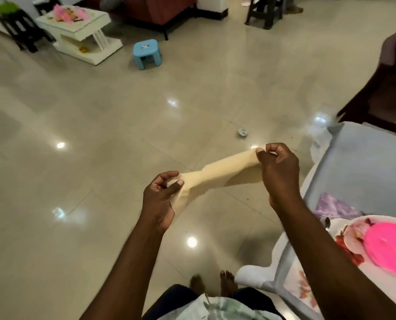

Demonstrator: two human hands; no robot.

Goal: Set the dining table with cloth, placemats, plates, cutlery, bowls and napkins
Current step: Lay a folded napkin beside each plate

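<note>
A cream napkin (pixel 217 172) is held stretched over the floor (pixel 100 135), pinched at one end by the left hand (pixel 162 195) and at the other by the right hand (pixel 277 167), beside the desk (pixel 365 162).

The cloth-covered table (pixel 363 162) bears a floral plate (pixel 353 234) with a pink bowl (pixel 388 247) on it.

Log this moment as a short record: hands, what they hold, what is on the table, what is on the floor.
left hand: pinches one end of the cream napkin
right hand: pinches the other end
napkin state: stretched between both hands, over the floor, beside the table
table: pale cloth on it; pink bowl on a floral plate, spoon alongside
floor: blue stool, small crumpled scrap
</note>
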